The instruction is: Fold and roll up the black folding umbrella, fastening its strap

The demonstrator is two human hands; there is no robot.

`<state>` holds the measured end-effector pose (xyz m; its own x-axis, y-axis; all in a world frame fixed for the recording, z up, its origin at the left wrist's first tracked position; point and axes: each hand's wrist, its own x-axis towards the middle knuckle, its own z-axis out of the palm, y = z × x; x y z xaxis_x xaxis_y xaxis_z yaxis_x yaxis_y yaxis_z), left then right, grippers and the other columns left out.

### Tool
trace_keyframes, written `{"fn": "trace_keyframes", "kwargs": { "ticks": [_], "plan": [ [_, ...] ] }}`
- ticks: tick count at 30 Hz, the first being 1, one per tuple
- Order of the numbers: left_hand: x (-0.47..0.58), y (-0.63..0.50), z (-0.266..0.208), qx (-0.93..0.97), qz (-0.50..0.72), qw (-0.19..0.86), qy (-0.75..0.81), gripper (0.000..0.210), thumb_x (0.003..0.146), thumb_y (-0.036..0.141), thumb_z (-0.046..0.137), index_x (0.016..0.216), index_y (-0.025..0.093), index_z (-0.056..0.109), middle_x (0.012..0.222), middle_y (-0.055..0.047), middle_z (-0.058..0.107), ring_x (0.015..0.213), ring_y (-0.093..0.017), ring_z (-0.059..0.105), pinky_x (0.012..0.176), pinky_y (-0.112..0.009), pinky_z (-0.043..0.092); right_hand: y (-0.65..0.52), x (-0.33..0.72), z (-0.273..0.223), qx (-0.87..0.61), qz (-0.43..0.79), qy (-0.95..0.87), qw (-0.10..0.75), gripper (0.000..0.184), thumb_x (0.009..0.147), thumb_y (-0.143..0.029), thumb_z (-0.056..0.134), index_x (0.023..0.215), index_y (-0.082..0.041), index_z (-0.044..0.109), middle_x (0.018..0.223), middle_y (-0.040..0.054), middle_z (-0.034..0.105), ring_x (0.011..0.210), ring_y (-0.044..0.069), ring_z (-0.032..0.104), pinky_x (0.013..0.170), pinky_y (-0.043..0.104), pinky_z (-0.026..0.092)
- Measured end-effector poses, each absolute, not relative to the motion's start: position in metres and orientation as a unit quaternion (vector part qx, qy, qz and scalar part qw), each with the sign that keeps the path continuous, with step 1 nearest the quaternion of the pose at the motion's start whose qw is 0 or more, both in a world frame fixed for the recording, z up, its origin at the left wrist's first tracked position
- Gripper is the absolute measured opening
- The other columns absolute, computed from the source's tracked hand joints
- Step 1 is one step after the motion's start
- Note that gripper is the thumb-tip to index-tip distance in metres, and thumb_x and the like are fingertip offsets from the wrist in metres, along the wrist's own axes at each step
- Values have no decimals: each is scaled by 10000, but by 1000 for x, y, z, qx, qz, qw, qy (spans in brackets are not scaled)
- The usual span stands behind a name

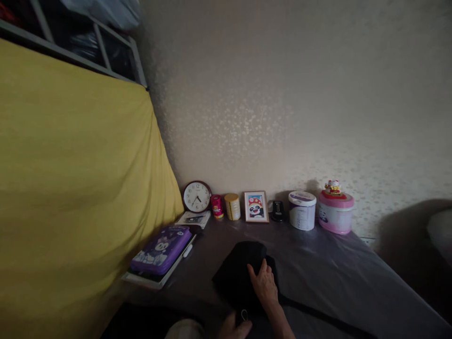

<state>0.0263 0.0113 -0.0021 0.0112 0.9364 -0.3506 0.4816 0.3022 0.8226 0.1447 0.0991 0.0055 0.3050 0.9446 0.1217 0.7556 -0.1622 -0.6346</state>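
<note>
The right hand (pixel 265 285) lies on a soft black fabric bundle (pixel 235 268), thumb set apart from the forefinger and the other fingers curled. The left hand (pixel 236 328) is blurred at the bundle's 6 o'clock, by a small pale loop (pixel 244 314); I cannot tell whether its fingers pinch. The bundle sits on the grey-covered desk (pixel 318 273), a black strap (pixel 318 312) trailing toward 4 o'clock.

From the bundle, a purple cartoon-printed case (pixel 162 249) atop a flat stack is nearest, at 10 o'clock, before a yellow cloth curtain (pixel 88 179). A round brown-rimmed clock (pixel 197 196) and a red can (pixel 217 207) stand at 11, a framed panda picture (pixel 256 207) at 12, a white lidded tub (pixel 302 212) at 1, and a pink-and-white tub (pixel 336 214) bearing a cat figurine (pixel 333 187) at 2.
</note>
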Motion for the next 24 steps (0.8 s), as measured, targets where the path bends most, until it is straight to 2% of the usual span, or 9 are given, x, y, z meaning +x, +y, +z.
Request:
{"fn": "trace_keyframes", "kwargs": {
  "ticks": [3,6,9,12,15,17,19,22,24],
  "plan": [
    [36,7,4,576,157,396,698,541,799,170,516,1309,41,391,1287,-192,502,1225,-237,436,1011,-299,304,96,148,8,-745,140,-584,289,510,804,-399,462,1249,-151,465,1137,187,563,1053,338,547,848,404,428],
    [51,1,15,598,92,344,718,593,823,157,489,1350,-28,289,1237,-264,514,1175,-307,481,968,-375,358,93,151,11,-741,127,-600,271,486,784,-393,507,1222,-182,491,1150,185,561,1051,343,551,852,401,432],
    [64,-6,31,608,53,307,730,526,818,90,453,1319,-26,342,1123,-261,595,1084,-338,551,890,-427,421,92,152,16,-747,132,-599,256,483,808,-410,484,1213,-147,482,1152,214,554,1056,340,548,860,403,426],
    [73,-9,42,607,41,285,741,427,835,33,339,1248,15,445,1068,-233,633,1018,-323,596,841,-433,451,94,149,23,-772,151,-568,240,569,834,-473,424,1204,-41,448,1122,261,547,1062,356,538,846,408,426],
    [78,-11,44,599,48,277,750,443,834,-11,224,1184,7,495,1057,-250,629,1001,-319,605,825,-439,454,96,148,29,-781,174,-558,218,678,798,-513,465,1189,37,410,1110,291,532,1083,383,517,855,420,410],
    [79,-12,43,594,67,284,750,457,823,-29,211,1178,4,497,1063,-257,621,1016,-312,597,837,-437,442,96,149,31,-781,187,-554,217,700,771,-497,507,1198,44,386,1110,297,527,1078,388,521,856,430,400],
    [77,-15,40,590,101,306,741,443,823,-21,240,1193,-5,482,1077,-269,606,1048,-317,575,873,-454,410,95,152,30,-779,193,-547,239,678,765,-461,512,1206,35,374,1100,300,532,1052,381,541,841,440,399],
    [69,-18,35,580,177,375,701,439,822,46,389,1255,-17,421,1129,-273,575,1120,-328,513,955,-473,322,91,155,27,-773,199,-535,277,610,769,-405,494,1198,17,389,1066,295,552,1005,370,571,809,437,411],
    [61,-20,31,563,238,447,654,495,771,122,541,1252,55,447,1163,-198,574,1137,-285,495,980,-397,313,89,158,24,-763,198,-540,296,548,762,-373,499,1184,-32,422,1045,267,574,982,361,584,791,431,421]
  ]
}}
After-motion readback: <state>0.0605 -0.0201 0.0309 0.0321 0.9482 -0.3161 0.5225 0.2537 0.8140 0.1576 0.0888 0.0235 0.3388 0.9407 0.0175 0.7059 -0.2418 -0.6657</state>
